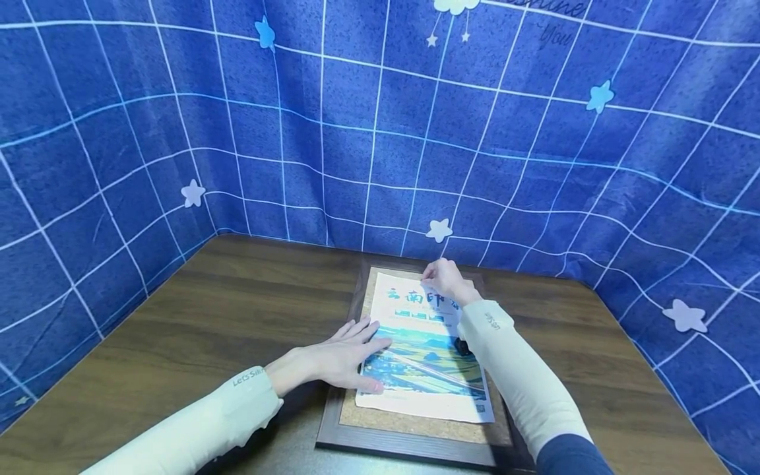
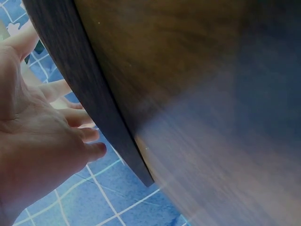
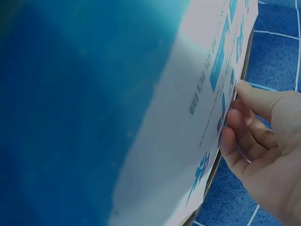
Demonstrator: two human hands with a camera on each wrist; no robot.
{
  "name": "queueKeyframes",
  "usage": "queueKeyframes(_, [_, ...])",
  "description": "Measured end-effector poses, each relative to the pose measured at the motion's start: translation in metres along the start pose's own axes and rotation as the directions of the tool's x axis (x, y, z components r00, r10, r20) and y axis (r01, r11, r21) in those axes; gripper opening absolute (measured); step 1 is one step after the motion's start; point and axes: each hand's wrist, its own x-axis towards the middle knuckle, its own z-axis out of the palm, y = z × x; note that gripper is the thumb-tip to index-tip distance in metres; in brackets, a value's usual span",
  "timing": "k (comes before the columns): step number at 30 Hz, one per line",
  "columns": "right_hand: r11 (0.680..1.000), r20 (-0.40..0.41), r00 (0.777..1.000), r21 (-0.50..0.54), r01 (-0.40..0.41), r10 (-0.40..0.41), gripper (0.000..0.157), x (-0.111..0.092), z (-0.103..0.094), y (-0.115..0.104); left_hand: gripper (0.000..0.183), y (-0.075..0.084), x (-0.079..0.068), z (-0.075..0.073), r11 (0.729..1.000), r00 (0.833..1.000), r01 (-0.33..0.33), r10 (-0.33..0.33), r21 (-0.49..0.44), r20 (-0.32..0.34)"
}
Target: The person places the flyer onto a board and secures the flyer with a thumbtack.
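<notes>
A printed poster (image 1: 424,366) with blue lettering and a landscape picture lies on a cork board (image 1: 386,419) in a dark wooden frame (image 1: 404,447). My left hand (image 1: 341,359) is spread over the poster's left side, its fingertips on the paper. From the left wrist, the palm of the left hand (image 2: 37,127) shows beside a dark wooden edge (image 2: 99,101). At the poster's top edge, my right hand (image 1: 445,280) pinches with thumb and curled fingers. The right wrist view shows the right hand (image 3: 277,136) against that edge; anything small between the fingertips is hidden.
The board lies on a brown wooden table (image 1: 249,297). Behind and beside the table hangs a blue curtain (image 1: 332,152) with white grid lines and stars. A small black object (image 1: 462,346) shows under the right sleeve (image 1: 522,369).
</notes>
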Motion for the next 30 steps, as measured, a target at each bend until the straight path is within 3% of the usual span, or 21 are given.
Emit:
queueKeyframes(18, [0.999, 0.039, 0.998, 0.022, -0.048, 0.047, 0.008, -0.0009, -0.0015, -0.0006, 0.086, -0.0015, 0.0009, 0.0026, 1.000, 1.000, 0.006, -0.006, -0.007, 0.004])
queueKeyframes(30, [1.000, 0.026, 1.000, -0.001, -0.010, 0.010, 0.011, 0.0009, -0.0023, 0.0007, 0.084, 0.0000, -0.0005, 0.0006, 1.000, 1.000, 0.008, -0.008, -0.012, 0.003])
